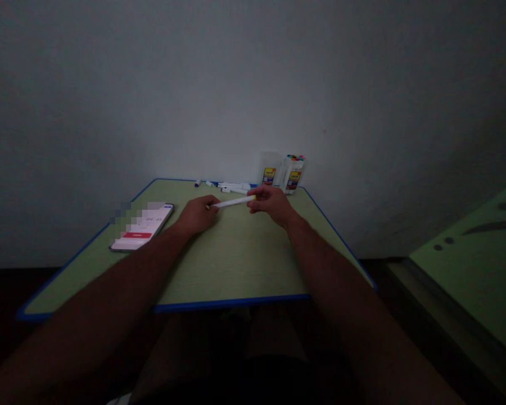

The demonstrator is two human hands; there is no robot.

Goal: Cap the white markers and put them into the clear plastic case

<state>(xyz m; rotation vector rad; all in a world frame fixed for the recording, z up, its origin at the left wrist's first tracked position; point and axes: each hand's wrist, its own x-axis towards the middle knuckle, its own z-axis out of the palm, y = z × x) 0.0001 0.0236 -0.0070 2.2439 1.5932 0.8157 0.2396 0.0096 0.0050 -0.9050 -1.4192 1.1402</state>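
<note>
A white marker pen with a yellow band near its right end is held level just above the table. My left hand pinches its left end. The fingers of my right hand close round its yellow right end. Behind the hands, several white markers lie loosely along the table's far edge. A loose dark cap rests to their left. Just beyond my right hand stand a clear plastic case and a second case packed with coloured markers.
A phone with a lit screen, partly pixelated, lies at the table's left. The pale green table has a blue rim and backs onto a grey wall. A green panel stands at the right.
</note>
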